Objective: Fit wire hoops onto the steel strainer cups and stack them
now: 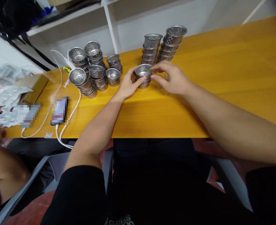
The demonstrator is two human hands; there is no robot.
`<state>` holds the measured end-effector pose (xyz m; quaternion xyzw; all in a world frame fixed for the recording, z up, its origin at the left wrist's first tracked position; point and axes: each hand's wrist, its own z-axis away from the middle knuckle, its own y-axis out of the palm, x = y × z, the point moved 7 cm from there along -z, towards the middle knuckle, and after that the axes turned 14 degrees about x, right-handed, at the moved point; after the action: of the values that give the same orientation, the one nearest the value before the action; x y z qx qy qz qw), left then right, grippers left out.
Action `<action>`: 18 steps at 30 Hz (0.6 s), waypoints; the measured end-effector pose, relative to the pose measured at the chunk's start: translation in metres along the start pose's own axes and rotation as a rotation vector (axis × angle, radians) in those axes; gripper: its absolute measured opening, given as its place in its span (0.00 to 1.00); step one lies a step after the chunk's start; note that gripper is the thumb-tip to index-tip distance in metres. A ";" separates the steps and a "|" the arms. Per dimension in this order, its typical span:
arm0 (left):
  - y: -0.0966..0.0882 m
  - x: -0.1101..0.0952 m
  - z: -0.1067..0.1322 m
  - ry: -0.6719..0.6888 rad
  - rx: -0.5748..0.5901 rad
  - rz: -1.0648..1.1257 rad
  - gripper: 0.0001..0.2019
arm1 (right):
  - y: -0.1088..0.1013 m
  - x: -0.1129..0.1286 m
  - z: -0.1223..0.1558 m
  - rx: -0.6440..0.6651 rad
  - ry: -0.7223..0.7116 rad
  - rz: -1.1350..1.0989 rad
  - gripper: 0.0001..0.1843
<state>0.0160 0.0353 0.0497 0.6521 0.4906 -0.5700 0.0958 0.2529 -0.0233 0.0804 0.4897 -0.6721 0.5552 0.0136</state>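
Observation:
A short stack of perforated metal strainer baskets [143, 71] stands on the table between my hands. My left hand [128, 83] curls round its left side, the thumb across the front near the top basket's rim. At the right rim, the thumb and fingertips of my right hand [169, 77] close on the top basket. Thin wire rings [166, 93] lie beneath and beside my right hand, partly hidden by it. Behind my hands rise two taller stacks, a left one [152, 42] and a right one [175, 36], which leans to the right.
Several more strainer basket stacks [97, 72] stand at left. Nearer are a phone [60, 111] with white cables, a second blurred device [31, 115], plastic bags [8, 93] and a cardboard box [38, 86]. Another person's arm [7, 159] shows at far left. White shelving [109, 28] backs the table.

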 end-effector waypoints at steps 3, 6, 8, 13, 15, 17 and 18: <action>-0.002 0.004 -0.002 0.002 0.014 -0.009 0.41 | 0.001 -0.002 0.000 -0.002 -0.011 -0.011 0.30; -0.004 0.007 -0.003 -0.007 0.018 -0.029 0.41 | 0.001 -0.002 -0.001 0.006 -0.010 -0.032 0.29; -0.003 0.008 -0.003 -0.015 0.024 -0.057 0.40 | 0.000 -0.001 -0.002 0.017 0.006 -0.038 0.29; 0.001 0.002 -0.002 -0.034 0.033 -0.139 0.35 | 0.002 0.007 -0.001 0.089 0.105 -0.033 0.32; 0.000 -0.005 0.000 -0.056 0.020 -0.208 0.34 | 0.005 0.011 0.000 0.099 0.107 -0.024 0.35; -0.006 -0.016 0.004 -0.092 -0.037 -0.291 0.37 | 0.008 0.014 0.000 0.099 0.086 -0.015 0.40; -0.011 -0.022 0.007 -0.116 -0.079 -0.326 0.38 | 0.008 0.015 0.001 0.097 0.079 -0.013 0.42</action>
<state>0.0063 0.0243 0.0710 0.5257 0.6057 -0.5947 0.0555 0.2401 -0.0340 0.0823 0.4718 -0.6404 0.6057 0.0198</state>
